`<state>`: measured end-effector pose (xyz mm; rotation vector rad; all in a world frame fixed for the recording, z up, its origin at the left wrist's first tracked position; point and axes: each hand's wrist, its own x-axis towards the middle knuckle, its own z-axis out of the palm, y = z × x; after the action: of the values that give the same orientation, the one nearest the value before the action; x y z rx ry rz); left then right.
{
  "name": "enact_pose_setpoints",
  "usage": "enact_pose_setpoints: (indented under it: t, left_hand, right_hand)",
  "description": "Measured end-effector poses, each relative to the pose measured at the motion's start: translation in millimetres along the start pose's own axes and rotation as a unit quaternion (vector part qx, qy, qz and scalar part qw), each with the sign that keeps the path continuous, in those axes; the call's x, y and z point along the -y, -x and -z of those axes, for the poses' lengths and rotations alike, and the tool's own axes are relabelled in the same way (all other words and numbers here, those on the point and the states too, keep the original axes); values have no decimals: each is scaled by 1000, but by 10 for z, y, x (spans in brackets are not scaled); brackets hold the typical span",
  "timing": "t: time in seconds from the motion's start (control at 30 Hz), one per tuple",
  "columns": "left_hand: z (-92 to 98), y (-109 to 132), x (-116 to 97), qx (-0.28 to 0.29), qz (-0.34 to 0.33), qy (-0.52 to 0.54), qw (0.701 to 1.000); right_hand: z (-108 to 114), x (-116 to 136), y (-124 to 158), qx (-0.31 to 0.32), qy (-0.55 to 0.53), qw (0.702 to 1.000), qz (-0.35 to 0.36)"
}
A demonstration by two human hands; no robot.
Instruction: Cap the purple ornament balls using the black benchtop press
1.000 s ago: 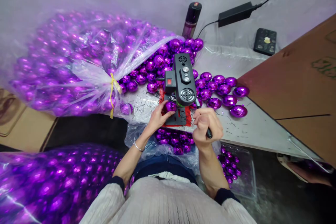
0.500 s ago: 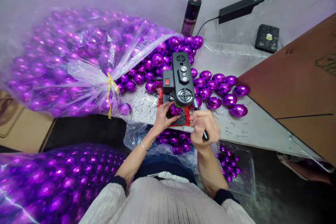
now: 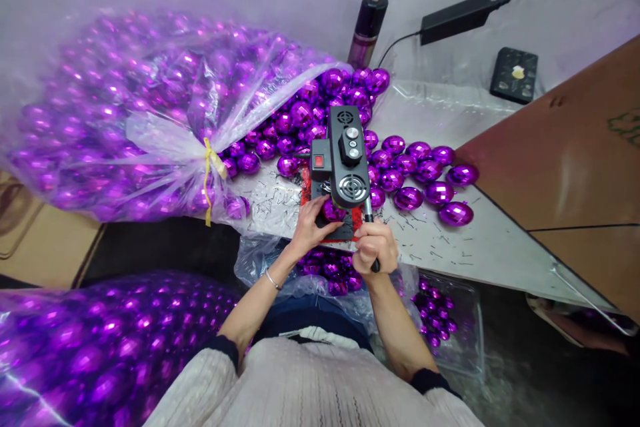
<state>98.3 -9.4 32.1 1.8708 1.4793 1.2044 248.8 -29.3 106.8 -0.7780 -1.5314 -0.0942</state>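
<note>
My left hand (image 3: 311, 225) holds a shiny purple ball (image 3: 333, 211) between thumb and fingers, under the front end of a black hand-lever machine (image 3: 349, 160). A red switch shows on the machine's left side. My right hand (image 3: 376, 245) is wrapped round the black-gripped lever (image 3: 369, 212) at the machine's right. Beneath lies a dark base plate on a red patch. Loose purple balls (image 3: 407, 198) lie to the right of the machine, and more are heaped behind it.
A tied bag of purple balls (image 3: 150, 113) fills the left. Behind stand a black-capped bottle (image 3: 367, 30), a power adapter (image 3: 456, 19) and a black box (image 3: 514, 75). Cardboard (image 3: 560, 160) is at right. More balls (image 3: 333, 270) lie below the table edge (image 3: 450, 270).
My right hand has moved left and slightly toward the machine with the lever, which now points more straight toward me. My left hand stays on the ball.
</note>
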Motion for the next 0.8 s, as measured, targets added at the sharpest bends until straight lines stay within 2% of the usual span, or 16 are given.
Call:
enact_pose_setpoints:
  t: [0.33, 0.63, 0.7, 0.8]
  left_hand:
    - [-29, 15, 30, -7, 5, -8, 1000]
    - [-23, 5, 22, -3, -1, -4, 1000]
    - [-19, 3, 26, 2, 1, -5, 1000]
    - [-24, -20, 43, 4, -2, -4, 1000]
  right_hand:
    - [-58, -32, 116, -21, -41, 999, -20]
    - [-78, -94, 215, 3, -94, 995, -24]
    - [-79, -88, 199, 11, -84, 996, -15]
    - [-60, -2, 63, -15, -61, 998, -23]
